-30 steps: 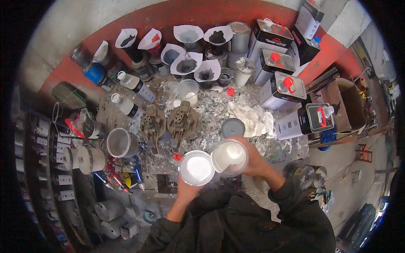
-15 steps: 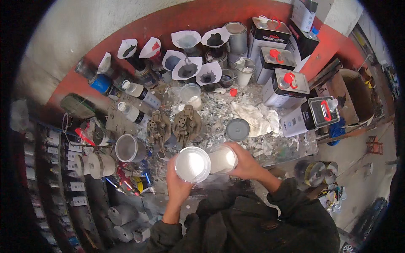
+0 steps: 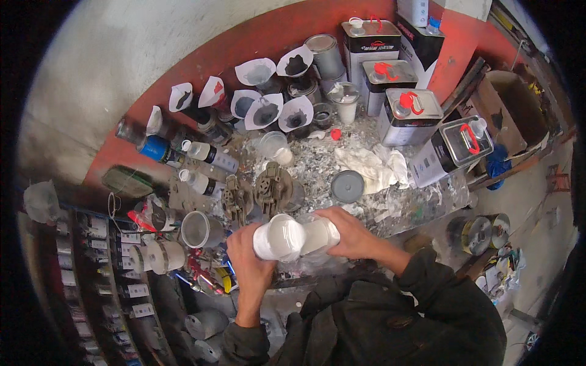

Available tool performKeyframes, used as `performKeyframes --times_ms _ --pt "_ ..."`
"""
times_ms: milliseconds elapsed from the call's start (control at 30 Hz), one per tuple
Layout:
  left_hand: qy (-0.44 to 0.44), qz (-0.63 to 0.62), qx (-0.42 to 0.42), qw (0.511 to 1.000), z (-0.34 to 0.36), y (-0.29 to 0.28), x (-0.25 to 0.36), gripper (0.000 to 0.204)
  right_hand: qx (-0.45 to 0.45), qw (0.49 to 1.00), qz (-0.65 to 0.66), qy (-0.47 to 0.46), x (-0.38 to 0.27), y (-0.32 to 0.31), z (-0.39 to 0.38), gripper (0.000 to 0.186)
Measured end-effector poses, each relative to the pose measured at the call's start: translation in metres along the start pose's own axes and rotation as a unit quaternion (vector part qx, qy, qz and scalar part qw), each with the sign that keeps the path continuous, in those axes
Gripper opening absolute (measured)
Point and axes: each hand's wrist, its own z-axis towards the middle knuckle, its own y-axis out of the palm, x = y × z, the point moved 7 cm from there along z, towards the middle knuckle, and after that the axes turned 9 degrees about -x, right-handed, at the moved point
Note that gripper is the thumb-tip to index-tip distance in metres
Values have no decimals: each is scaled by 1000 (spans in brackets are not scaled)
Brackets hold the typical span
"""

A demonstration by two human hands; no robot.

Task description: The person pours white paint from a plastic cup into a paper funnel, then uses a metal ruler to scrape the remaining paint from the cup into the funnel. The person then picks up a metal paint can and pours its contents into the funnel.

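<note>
While holding a pale cup [image 3: 282,238] tilted in the left grip [image 3: 250,253] and a translucent cup [image 3: 318,235] just beside it in the right grip [image 3: 352,234], hides part of both, leaving contact unclear. Beyond and rightward of the right grip, shows square tins [image 3: 406,130] with printed labels [image 3: 373,46], mostly too blurred to read.

Head-worn fisheye, facing down, close above workbench [image 3: 317,168]
</note>
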Motion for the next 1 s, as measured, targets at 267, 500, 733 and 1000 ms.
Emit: performKeyframes --times_ms 267,500,733,1000 --pt "21 64 13 998 3 -12 14 66 -15 1000 10 25 2 6 0 86" --pt "22 137 15 990 4 -21 26 67 -8 999 33 20 1 10 1 88" --pt "62 260 33 963 7 -39 54 68 -2 998 59 12 3 18 2 87" --pt "152 395 37 905 21 -53 97 55 40 992 122 -12 -2 19 9 85"
